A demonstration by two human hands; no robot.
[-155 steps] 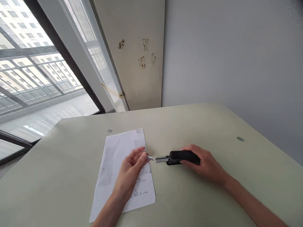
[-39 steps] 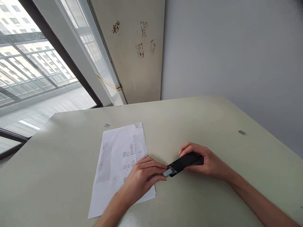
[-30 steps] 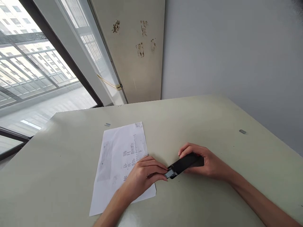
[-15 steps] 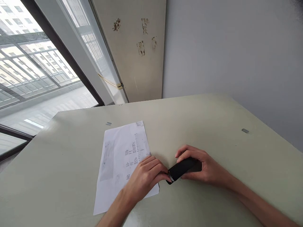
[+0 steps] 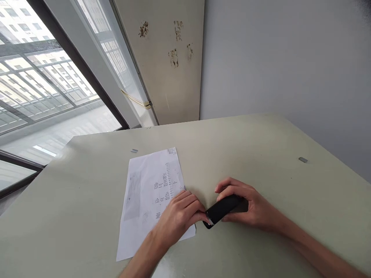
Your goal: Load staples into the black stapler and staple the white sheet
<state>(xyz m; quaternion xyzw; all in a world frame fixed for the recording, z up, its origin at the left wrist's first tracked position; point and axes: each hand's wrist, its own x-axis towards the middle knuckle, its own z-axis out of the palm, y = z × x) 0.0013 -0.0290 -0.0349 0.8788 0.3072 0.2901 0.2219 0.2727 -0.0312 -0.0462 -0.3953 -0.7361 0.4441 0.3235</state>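
Observation:
A black stapler sits between my hands, lying at a slant above the table, with a bit of silver metal showing at its front end. My right hand is wrapped around the rear part, fingers over the far side and thumb on the near side. My left hand pinches at the front end, its thumb against the metal and its fingertips partly hidden behind it. Beneath my left hand and wrist lies a printed white sheet, flat on the table.
On the pale green table are small grey metal pieces, like staple strips: one piece at the right, other bits beyond the sheet. A grey wall, a stained panel and a window border the table.
My left thumb has shifted slightly at the stapler's front end, where a little more metal shows. The stapler's front has dipped slightly toward me. Both hands keep their grip.

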